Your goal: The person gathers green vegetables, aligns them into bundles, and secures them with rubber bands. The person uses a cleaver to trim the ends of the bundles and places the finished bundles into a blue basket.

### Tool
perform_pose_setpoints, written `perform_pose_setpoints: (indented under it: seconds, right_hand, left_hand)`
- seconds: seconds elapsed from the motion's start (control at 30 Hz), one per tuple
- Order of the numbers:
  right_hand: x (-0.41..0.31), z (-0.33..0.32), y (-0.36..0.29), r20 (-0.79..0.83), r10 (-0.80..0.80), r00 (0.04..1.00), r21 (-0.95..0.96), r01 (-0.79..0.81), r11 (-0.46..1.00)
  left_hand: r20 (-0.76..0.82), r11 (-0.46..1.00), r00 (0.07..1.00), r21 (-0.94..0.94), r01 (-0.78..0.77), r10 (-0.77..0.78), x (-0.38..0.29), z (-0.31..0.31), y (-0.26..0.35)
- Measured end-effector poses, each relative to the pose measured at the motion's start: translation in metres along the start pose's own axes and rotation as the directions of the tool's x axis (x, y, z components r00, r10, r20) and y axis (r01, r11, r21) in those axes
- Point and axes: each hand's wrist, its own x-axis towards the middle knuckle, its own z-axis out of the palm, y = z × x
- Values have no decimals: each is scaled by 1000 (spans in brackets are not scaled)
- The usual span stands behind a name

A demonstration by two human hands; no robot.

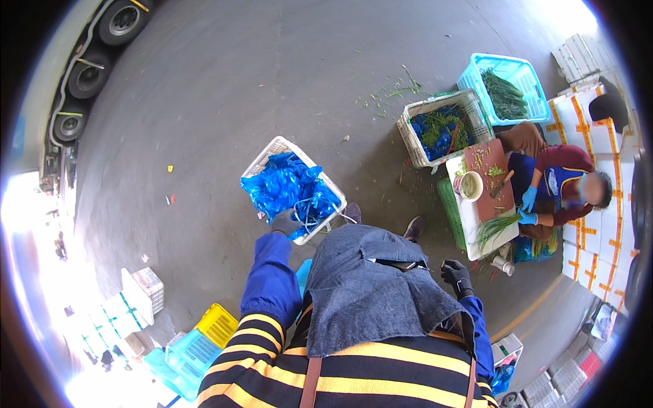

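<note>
My left hand [285, 222], in a dark glove, is at the near left edge of a white plastic crate [322, 177]. It touches the crumpled blue plastic bag [285, 178] that fills the crate. Its fingertips are hard to make out, so its grip is unclear. A thin white strap [349, 219] loops over the bag beside this hand and trails past the crate's corner towards my shoe. My right hand [456, 276], also gloved, hangs at my right side below the white worktable, fingers loosely curled and slightly apart, holding nothing.
At the right a seated co-worker [561, 173] in blue gloves holds green stalks [497, 229] over a white table [454, 204] with a chopping board [492, 178], knife and tub. Crates of greens [440, 97] stand beyond. A truck [86, 79] is at far left; baskets [194, 352] lie behind me.
</note>
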Motion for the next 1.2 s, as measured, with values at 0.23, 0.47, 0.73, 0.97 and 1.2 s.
perform_pose_setpoints:
  seconds: [0.23,0.47,0.73,0.97,1.2]
  right_hand:
    - [-22,30,-3,52,-49,997,-110,55,992]
    - [-19,-12,29,34,-242,970,-193,244,950]
    - [-26,-122,222,-250,-70,966,203,123,972]
    - [-97,-139,412,-271,404,873,558,-200,806]
    - [-144,-37,448,-183,439,879,721,-184,668]
  left_hand:
    - [264,948,915,-173,-266,305,-22,44,104]
    - [95,958,960,-140,-250,264,-59,53,122]
    - [327,950,916,126,-286,233,-108,125,156]
    - [435,859,776,9,-511,457,-97,162,299]
    - [554,758,662,83,-647,505,-76,186,394]
